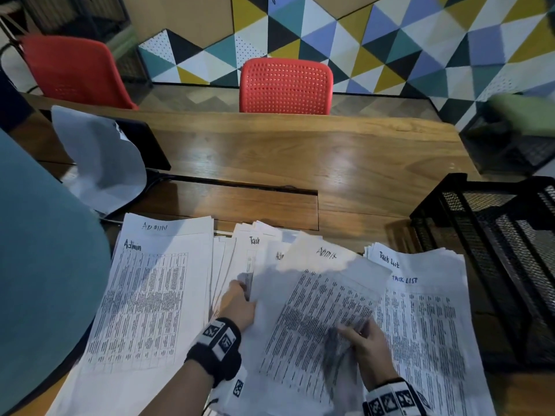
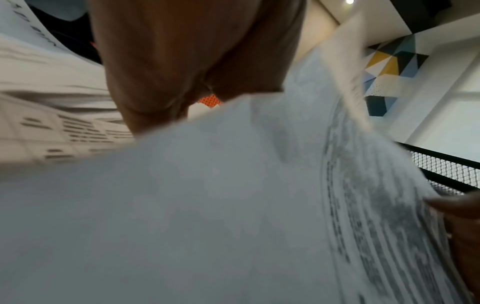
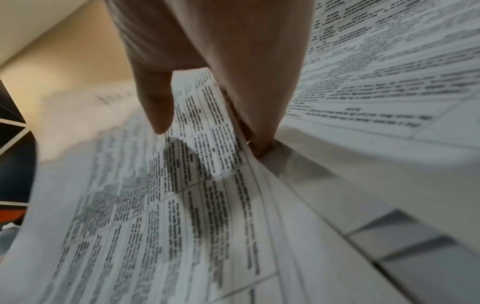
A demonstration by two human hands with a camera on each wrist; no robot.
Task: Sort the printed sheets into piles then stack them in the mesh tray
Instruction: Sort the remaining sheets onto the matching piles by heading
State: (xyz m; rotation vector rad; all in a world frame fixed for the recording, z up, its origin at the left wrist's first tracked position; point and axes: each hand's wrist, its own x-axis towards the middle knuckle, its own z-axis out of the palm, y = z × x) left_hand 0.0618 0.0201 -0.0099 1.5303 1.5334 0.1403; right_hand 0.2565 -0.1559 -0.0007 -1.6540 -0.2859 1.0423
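Fingers [image 3: 161, 115] of the right hand [image 1: 365, 345] pinch an Admin sheet [image 1: 318, 298] (sorting step); next it goes onto the Admin pile [image 1: 144, 295] at the table's left edge.

An office or co-working room. I sit at a long wooden desk [image 1: 300, 151] with a cable slot, facing red perforated chairs [image 1: 285, 85] and a geometric pegboard wall panel [image 1: 390, 40]; printed sheets [image 1: 144, 295] and a mesh tray [image 1: 495, 250] lie before me.
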